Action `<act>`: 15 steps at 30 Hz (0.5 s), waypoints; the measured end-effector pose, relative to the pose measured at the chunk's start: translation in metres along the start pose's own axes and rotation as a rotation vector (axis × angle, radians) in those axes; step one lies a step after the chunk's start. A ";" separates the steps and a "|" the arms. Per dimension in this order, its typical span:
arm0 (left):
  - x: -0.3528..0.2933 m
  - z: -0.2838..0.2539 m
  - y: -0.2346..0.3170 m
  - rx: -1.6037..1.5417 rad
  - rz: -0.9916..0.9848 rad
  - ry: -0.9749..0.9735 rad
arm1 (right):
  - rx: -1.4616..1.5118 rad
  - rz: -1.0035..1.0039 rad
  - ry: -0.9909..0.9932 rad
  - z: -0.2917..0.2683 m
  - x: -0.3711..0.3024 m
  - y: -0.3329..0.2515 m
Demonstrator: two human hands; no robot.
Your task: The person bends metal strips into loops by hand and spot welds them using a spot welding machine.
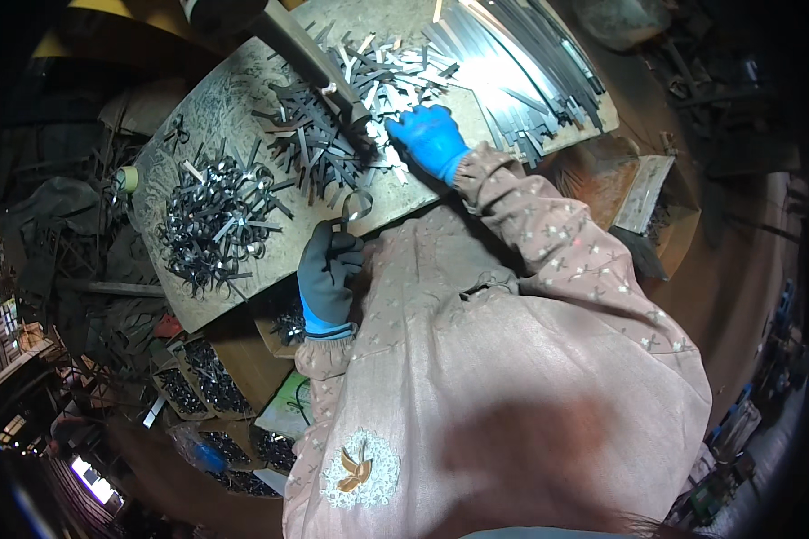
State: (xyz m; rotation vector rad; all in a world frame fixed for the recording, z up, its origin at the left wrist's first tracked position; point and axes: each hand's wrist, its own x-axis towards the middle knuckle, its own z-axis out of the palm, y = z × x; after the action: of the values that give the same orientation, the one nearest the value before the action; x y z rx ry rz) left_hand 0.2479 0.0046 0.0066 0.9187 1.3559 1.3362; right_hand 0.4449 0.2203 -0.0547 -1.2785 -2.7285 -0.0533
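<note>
My left hand [327,277], in a grey glove with a blue cuff, is closed at the front edge of the work table. A thin curled metal strip [358,207] rises from its fingertips. Farther up and to the right, my right hand [430,141] in a blue glove bends its fingers over the pile of short flat strips [315,144]. Those fingertips are hidden, so what they grip does not show. Just left of this hand, a dark cylindrical bar [307,63] slants down over the pile.
Bent strips [220,220] lie heaped on the left of the table [274,269]. Long straight strips [521,67] lie under bright light at the back right. Boxes of dark pieces [211,377] stand below left. An open cardboard box [643,202] is at the right, a tape roll [128,180] at the left edge.
</note>
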 end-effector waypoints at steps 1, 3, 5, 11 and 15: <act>-0.001 -0.007 0.000 -0.002 0.001 0.011 | 0.089 -0.009 0.113 -0.005 -0.008 0.000; -0.003 -0.016 0.003 0.100 -0.086 -0.028 | 0.181 -0.021 0.224 -0.016 -0.026 0.005; 0.002 -0.019 -0.001 0.004 -0.055 -0.033 | 0.297 -0.043 0.380 -0.029 -0.046 0.009; 0.050 -0.008 0.021 0.067 0.196 -0.278 | 0.824 -0.297 0.319 -0.102 -0.080 -0.016; 0.084 0.016 0.032 -0.193 0.262 -0.545 | 1.015 -0.439 0.266 -0.126 -0.081 -0.039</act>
State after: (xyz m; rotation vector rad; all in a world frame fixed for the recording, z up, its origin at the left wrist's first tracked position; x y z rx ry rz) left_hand 0.2408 0.0926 0.0282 1.2437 0.6955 1.2568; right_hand 0.4796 0.1225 0.0609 -0.3497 -2.1825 0.9056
